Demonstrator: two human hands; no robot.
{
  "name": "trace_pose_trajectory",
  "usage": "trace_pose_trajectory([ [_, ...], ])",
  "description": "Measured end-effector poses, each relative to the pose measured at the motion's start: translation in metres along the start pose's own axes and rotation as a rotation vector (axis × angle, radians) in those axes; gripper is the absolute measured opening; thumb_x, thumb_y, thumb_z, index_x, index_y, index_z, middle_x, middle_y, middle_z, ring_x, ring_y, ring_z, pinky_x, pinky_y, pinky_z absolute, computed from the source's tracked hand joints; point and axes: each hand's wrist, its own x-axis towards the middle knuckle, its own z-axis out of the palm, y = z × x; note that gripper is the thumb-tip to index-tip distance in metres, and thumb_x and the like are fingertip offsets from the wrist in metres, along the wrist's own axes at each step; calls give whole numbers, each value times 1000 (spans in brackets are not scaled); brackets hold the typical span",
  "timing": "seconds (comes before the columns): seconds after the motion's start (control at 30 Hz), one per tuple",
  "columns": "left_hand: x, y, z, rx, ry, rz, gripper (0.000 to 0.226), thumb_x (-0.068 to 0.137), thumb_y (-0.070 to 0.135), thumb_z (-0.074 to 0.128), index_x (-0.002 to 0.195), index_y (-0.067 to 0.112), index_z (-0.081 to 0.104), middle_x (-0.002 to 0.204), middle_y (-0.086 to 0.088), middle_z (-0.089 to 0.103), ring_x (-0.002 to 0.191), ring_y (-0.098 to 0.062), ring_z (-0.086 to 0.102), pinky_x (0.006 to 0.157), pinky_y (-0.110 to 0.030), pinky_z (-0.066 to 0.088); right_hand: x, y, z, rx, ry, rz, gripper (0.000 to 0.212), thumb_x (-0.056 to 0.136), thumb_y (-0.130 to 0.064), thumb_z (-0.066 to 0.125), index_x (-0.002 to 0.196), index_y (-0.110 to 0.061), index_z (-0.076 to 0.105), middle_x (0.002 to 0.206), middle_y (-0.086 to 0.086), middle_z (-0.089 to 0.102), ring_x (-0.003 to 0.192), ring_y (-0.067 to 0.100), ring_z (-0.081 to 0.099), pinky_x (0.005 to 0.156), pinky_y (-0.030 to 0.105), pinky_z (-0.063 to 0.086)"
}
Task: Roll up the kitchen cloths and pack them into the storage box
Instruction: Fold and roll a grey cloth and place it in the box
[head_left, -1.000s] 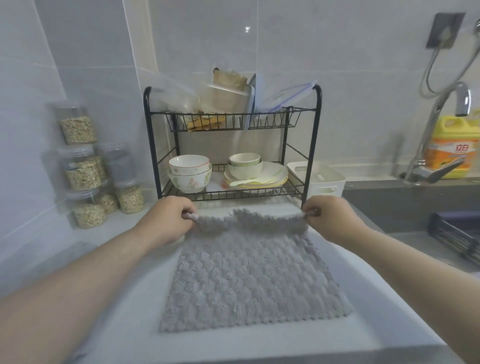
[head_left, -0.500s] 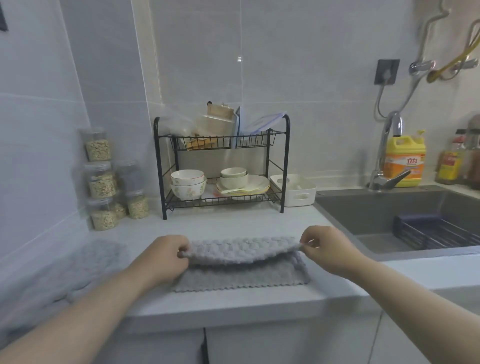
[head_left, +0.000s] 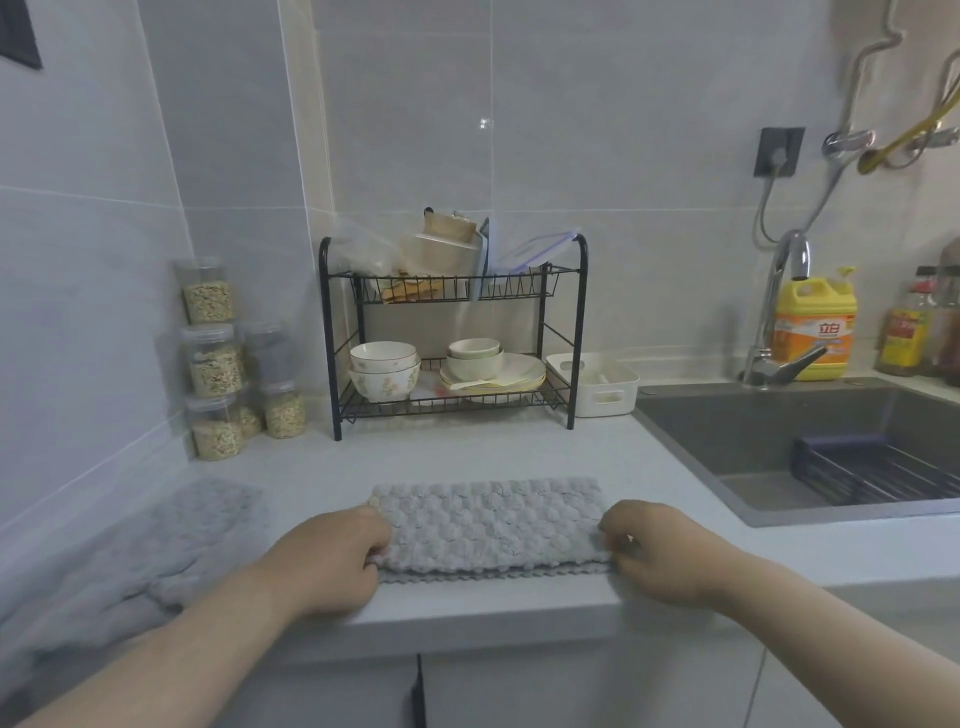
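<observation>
At the far left a second nubby grey cloth lay rumpled on the pale counter. My left hand was pinched shut on the near left corner of the folded grey cloth, plush and bobbled, scalloped edge peeking out underneath. My right hand gripped the opposite corner, fingers closed. Behind it, the white plastic storage box sat beside the black wire rack of bowls.

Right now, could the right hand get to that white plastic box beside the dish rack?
Probably yes: bare grey countertop lies between the right hand and the white plastic box, though it grips the folded grey cloth.
</observation>
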Motion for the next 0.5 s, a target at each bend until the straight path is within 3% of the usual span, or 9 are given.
trace_pose_trajectory([
  [0.1,4,1,-4,52,159,-11,22,84,42,44,77,29,59,94,14,48,83,-5,50,66,-19,41,6,-3,-4,-55,102,-16,13,84,-30,52,75,-26,60,92,-10,60,86,14,51,78,25,41],
  [0.17,12,5,-9,30,223,3,38,87,51,35,101,31,64,110,19,50,104,-7,49,82,-22,43,19,-12,-4,-73,216,2,22,92,-35,47,99,-28,66,112,-12,63,99,14,52,86,24,39],
  [0.2,17,9,-9,-19,191,1,43,91,52,34,118,32,60,126,21,47,121,-9,44,96,-23,39,26,-19,-3,-63,210,9,28,94,-35,45,114,-27,64,125,-10,60,110,15,52,93,25,37],
  [0.27,27,14,-2,-124,57,20,50,96,50,39,145,36,36,153,18,23,144,-9,17,113,-23,16,38,-34,4,-9,89,22,45,97,-38,43,139,-23,46,149,-5,41,134,17,39,108,27,28],
  [0.37,30,10,12,-165,-131,-15,80,85,73,32,152,37,8,159,14,-2,141,2,-7,113,-22,-2,44,-42,19,-46,-93,15,62,98,-47,36,152,-20,20,159,0,18,146,17,16,117,30,14],
  [0.43,30,3,19,-153,-178,-32,101,66,86,14,152,35,3,159,14,-6,133,7,-12,112,-21,-5,47,-37,26,-94,-129,27,66,98,-53,29,153,-22,13,161,-1,9,148,14,6,119,30,5],
  [0.5,30,1,19,-133,-196,-30,105,62,86,10,152,33,-1,159,14,-9,131,8,-15,112,-22,-7,50,-31,29,-117,-157,42,71,95,-61,24,154,-23,11,162,-3,5,148,12,2,120,29,1],
])
